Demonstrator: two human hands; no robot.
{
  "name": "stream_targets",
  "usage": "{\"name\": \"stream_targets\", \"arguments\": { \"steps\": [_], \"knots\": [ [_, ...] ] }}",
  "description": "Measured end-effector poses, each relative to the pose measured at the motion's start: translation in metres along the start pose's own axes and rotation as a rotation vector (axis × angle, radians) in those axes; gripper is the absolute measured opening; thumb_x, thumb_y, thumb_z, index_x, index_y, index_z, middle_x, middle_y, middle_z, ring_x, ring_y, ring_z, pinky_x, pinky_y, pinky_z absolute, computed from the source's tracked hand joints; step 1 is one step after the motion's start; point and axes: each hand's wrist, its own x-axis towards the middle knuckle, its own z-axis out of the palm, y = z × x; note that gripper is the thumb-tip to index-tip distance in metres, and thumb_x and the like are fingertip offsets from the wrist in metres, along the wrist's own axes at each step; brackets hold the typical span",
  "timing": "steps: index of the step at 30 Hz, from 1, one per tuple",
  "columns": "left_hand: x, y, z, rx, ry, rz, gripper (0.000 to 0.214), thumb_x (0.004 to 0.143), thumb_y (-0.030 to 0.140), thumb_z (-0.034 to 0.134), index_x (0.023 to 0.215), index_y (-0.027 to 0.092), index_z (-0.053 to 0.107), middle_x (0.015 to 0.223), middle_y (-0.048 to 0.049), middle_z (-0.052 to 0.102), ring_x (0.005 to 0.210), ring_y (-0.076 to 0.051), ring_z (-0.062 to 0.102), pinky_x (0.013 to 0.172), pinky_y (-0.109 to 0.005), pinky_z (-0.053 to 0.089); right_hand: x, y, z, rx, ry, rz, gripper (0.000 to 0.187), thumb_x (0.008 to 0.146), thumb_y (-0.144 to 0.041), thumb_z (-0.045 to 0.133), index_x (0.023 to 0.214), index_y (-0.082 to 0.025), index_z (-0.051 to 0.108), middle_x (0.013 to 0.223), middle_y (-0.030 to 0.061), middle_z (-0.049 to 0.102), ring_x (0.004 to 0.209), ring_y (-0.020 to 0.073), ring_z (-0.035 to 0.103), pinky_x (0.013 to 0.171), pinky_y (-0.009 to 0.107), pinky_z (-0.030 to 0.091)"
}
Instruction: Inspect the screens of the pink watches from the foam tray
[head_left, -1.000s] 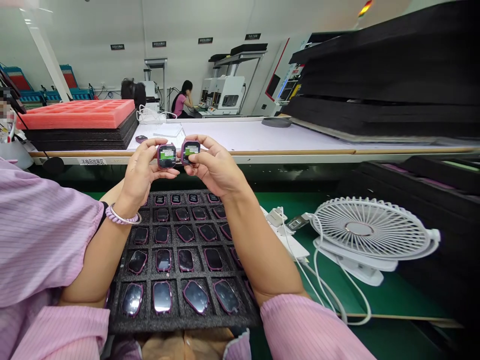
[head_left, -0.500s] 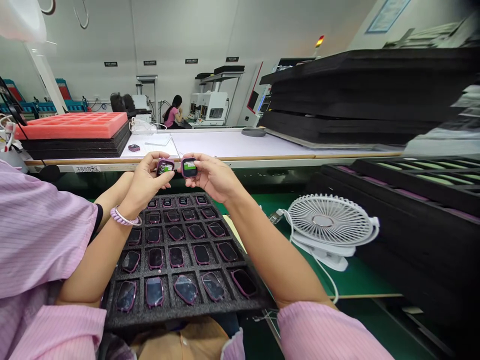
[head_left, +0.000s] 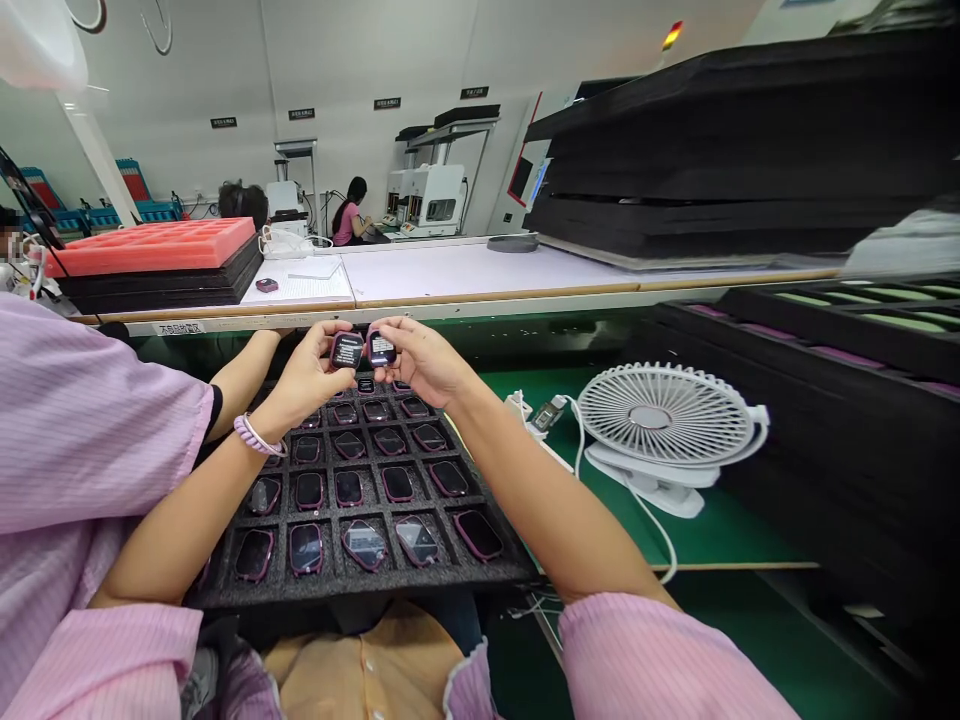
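Note:
My left hand (head_left: 311,375) pinches a small purple-rimmed watch body (head_left: 346,351) with a lit screen. My right hand (head_left: 424,360) grips a second one (head_left: 381,348) just to its right, the two almost touching. Both are held above the far end of a black foam tray (head_left: 360,585) whose pockets hold several more dark-screened watch bodies (head_left: 396,484). The tray rests in front of me over my lap.
A white desk fan (head_left: 664,420) with a cable lies on the green mat to the right, beside a power strip (head_left: 540,415). Stacks of black foam trays (head_left: 735,170) rise at right. An orange tray (head_left: 150,245) sits far left. A person (head_left: 352,210) sits at the back.
My hands have lowered toward the tray's far end with both watch bodies. Their screens have gone from green to mostly dark with white text. The view shifted slightly.

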Motion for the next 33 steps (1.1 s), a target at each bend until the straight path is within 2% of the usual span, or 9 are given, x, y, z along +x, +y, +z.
{"name": "stream_targets", "arguments": {
  "steps": [2, 4, 9, 11, 14, 18, 23, 28, 33],
  "knots": [
    [-0.009, -0.004, 0.001, 0.007, 0.001, -0.058, 0.061, 0.063, 0.013, 0.073, 0.12, 0.019, 0.054, 0.113, -0.0066, 0.064, 0.088, -0.015, 0.067, 0.069, -0.024, 0.058, 0.001, 0.008, 0.0, -0.015, 0.0, -0.001, 0.053, 0.072, -0.045, 0.094, 0.102, -0.02, 0.058, 0.076, -0.0023, 0.07, 0.049, 0.0124, 0.063, 0.044, 0.02, 0.046],
    [-0.018, -0.009, 0.001, 0.008, 0.007, -0.107, 0.061, 0.064, 0.014, 0.072, 0.121, 0.018, 0.053, 0.114, -0.006, 0.063, 0.084, -0.013, 0.066, 0.067, -0.024, 0.058, 0.002, 0.015, 0.001, -0.011, 0.001, 0.022, 0.052, 0.069, -0.04, 0.095, 0.101, -0.02, 0.058, 0.077, -0.0018, 0.071, 0.048, 0.0114, 0.062, 0.043, 0.02, 0.046],
    [-0.043, -0.024, -0.009, 0.017, 0.041, -0.229, 0.058, 0.067, 0.013, 0.071, 0.122, 0.018, 0.052, 0.107, -0.0027, 0.063, 0.072, -0.01, 0.066, 0.065, -0.024, 0.056, 0.003, 0.028, 0.004, 0.041, -0.011, 0.116, 0.027, 0.08, -0.024, 0.072, 0.105, -0.018, 0.061, 0.085, 0.0056, 0.076, 0.053, 0.0149, 0.066, 0.047, 0.023, 0.051],
    [-0.051, -0.031, -0.016, 0.017, 0.058, -0.268, 0.057, 0.069, 0.012, 0.072, 0.122, 0.018, 0.052, 0.107, -0.003, 0.064, 0.071, -0.01, 0.068, 0.066, -0.024, 0.057, 0.005, 0.036, 0.006, 0.065, -0.024, 0.155, 0.028, 0.077, -0.02, 0.063, 0.105, -0.017, 0.062, 0.087, 0.0083, 0.077, 0.055, 0.0174, 0.068, 0.048, 0.025, 0.053],
    [-0.057, -0.042, -0.026, 0.011, 0.099, -0.312, 0.055, 0.07, 0.009, 0.072, 0.121, 0.018, 0.053, 0.106, -0.0026, 0.066, 0.069, -0.01, 0.069, 0.064, -0.023, 0.055, 0.006, 0.05, 0.006, 0.089, -0.041, 0.206, 0.036, 0.07, -0.021, 0.058, 0.105, -0.017, 0.062, 0.085, 0.0079, 0.076, 0.056, 0.0192, 0.069, 0.049, 0.027, 0.054],
    [-0.059, -0.058, -0.032, -0.037, 0.159, -0.364, 0.055, 0.07, 0.004, 0.072, 0.12, 0.019, 0.053, 0.099, 0.0007, 0.067, 0.067, -0.01, 0.07, 0.062, -0.021, 0.055, 0.005, 0.069, 0.004, 0.1, -0.068, 0.255, 0.042, 0.068, -0.022, 0.065, 0.109, -0.019, 0.06, 0.09, 0.006, 0.076, 0.06, 0.0187, 0.071, 0.052, 0.028, 0.056],
    [-0.058, -0.075, -0.033, -0.178, 0.153, -0.453, 0.057, 0.072, 0.002, 0.077, 0.121, 0.017, 0.053, 0.095, 0.0001, 0.07, 0.071, -0.015, 0.075, 0.064, -0.025, 0.062, -0.001, 0.085, 0.003, 0.073, -0.138, 0.233, 0.07, 0.062, -0.01, 0.083, 0.125, -0.023, 0.055, 0.099, 0.0011, 0.075, 0.069, 0.0161, 0.074, 0.061, 0.025, 0.06],
    [-0.059, -0.085, -0.036, -0.132, 0.162, -0.488, 0.059, 0.075, 0.003, 0.081, 0.124, 0.017, 0.051, 0.095, -0.001, 0.07, 0.069, -0.016, 0.076, 0.067, -0.027, 0.063, -0.006, 0.103, 0.001, 0.055, -0.165, 0.262, 0.07, 0.062, -0.008, 0.088, 0.123, -0.022, 0.055, 0.1, 0.0016, 0.073, 0.072, 0.0173, 0.076, 0.067, 0.029, 0.065],
    [-0.063, -0.094, -0.04, -0.063, 0.153, -0.499, 0.053, 0.072, 0.004, 0.084, 0.115, 0.016, 0.054, 0.087, 0.0011, 0.068, 0.065, -0.012, 0.068, 0.062, -0.024, 0.055, -0.009, 0.12, -0.002, 0.018, -0.167, 0.33, 0.068, 0.062, -0.01, 0.088, 0.121, -0.021, 0.055, 0.093, 0.0009, 0.073, 0.071, 0.018, 0.076, 0.066, 0.029, 0.064]
  ]
}}
